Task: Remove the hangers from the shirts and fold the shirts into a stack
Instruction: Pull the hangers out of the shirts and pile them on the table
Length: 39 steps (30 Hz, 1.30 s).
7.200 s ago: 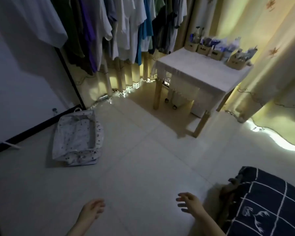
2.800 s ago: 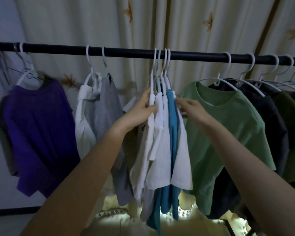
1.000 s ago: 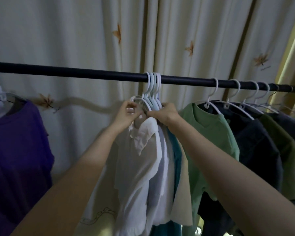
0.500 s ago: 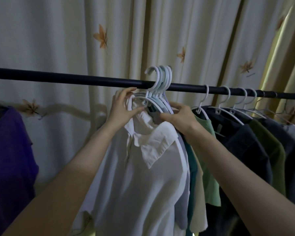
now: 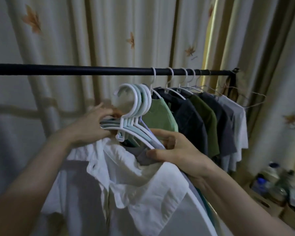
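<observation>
Left hand (image 5: 89,127) closes thumb and fingers round the left arms of the bunched hangers (image 5: 141,103). Right hand (image 5: 174,151) pinches their right arms, thumb on grey cloth. Shirts (image 5: 143,184) hang beneath both hands. The hooks sit below the rail (image 5: 75,71).

left hand (image 5: 90,127) and right hand (image 5: 175,151) gripping bunched hangers (image 5: 137,106) below rail (image 5: 75,71), white shirt (image 5: 143,193) foremost

Two hands (image 5: 90,128) (image 5: 175,150), one rail (image 5: 75,71), one hanger bunch (image 5: 126,124)

Mid-frame, a bunch of white and pale-blue hangers (image 5: 134,106) carries a white collared shirt (image 5: 143,181) foremost, hooks clear below the rail.
</observation>
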### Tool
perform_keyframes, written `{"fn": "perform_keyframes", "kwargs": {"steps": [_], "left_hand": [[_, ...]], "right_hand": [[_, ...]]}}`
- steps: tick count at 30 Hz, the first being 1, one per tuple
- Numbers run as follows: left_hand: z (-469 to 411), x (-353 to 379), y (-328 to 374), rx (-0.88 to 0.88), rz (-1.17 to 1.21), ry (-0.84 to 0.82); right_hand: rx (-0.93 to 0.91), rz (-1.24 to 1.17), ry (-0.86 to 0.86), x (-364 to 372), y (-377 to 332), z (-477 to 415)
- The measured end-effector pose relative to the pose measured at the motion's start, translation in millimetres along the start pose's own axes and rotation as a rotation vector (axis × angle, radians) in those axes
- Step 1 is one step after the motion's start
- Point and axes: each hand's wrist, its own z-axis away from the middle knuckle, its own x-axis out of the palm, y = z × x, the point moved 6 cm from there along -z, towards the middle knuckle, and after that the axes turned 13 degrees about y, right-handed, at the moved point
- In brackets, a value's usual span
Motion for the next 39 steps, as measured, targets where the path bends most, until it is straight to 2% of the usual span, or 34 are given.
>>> {"fn": "perform_keyframes", "kwargs": {"steps": [6,10,16,21,26,28,30,35,39], "left_hand": [[-29,70,99,0.098,0.173,-0.312],[-45,155,166,0.167,0.190,-0.481],[-38,325,248,0.250,0.220,-0.667],[2,482,292,0.156,0.274,-0.869],[38,596,308,0.091,0.263,-0.974],[47,623,303,0.045,0.259,-0.980],[54,641,295,-0.009,0.255,-0.981],[78,677,266,-0.093,0.256,-1.039],[105,701,249,-0.116,0.279,-1.117]], "right_hand": [[0.048,0.057,0.064,-87,-19,59],[0.103,0.092,0.189,-170,-8,106],[0.311,0.158,0.352,-304,63,186],[0.521,0.217,0.432,-401,153,246],[0.651,0.194,0.447,-459,242,282],[0.667,0.227,0.528,-478,271,290],[0.682,0.302,0.634,-493,294,294],[0.695,0.626,0.589,-504,347,274],[0.835,0.660,0.581,-502,399,275]]}}
